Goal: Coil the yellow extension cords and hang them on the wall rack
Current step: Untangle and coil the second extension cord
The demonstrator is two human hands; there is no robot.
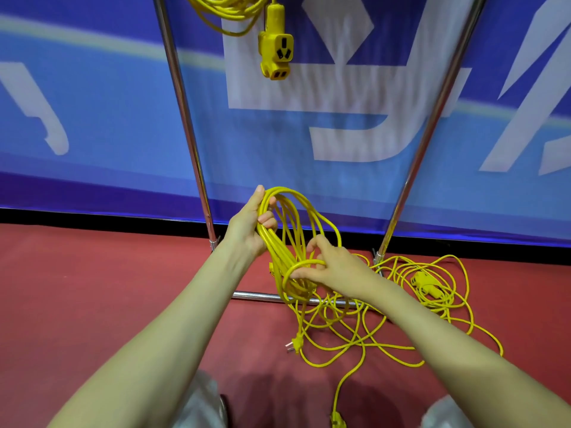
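Two yellow cords are in view at different stages. One finished coil (228, 13) hangs from the top of the rack (185, 118), with its socket block (276, 44) dangling below it in front of the blue banner (92, 103). The second cord is being worked on above the red floor (123, 288), close to the floor's far edge, where the rack's base bar (256, 295) lies.

The gathered coil (278, 256) is held upright in the left hand (247, 225), whose fingers (267, 219) are curled round the top of the loops. A wrapping turn (304, 263) is led across the lower part of the bundle by the right hand (333, 267). The fingers (309, 274) of that hand are closed on this turn in a pinch.

The step in hand is judged to be binding the coil, or adding a further loop to it; the coiling is not complete. A loose tangle (370, 345) lies on the floor beneath and to the right of the hands, with a plug (295, 344) at its near side and a second socket block (425, 284) near the rack's right foot. Which strands belong to the held cord cannot be told.

For the next move, the turn should be drawn snug while the left grip is kept firm, and slack should be fed up without snagging the tangle.
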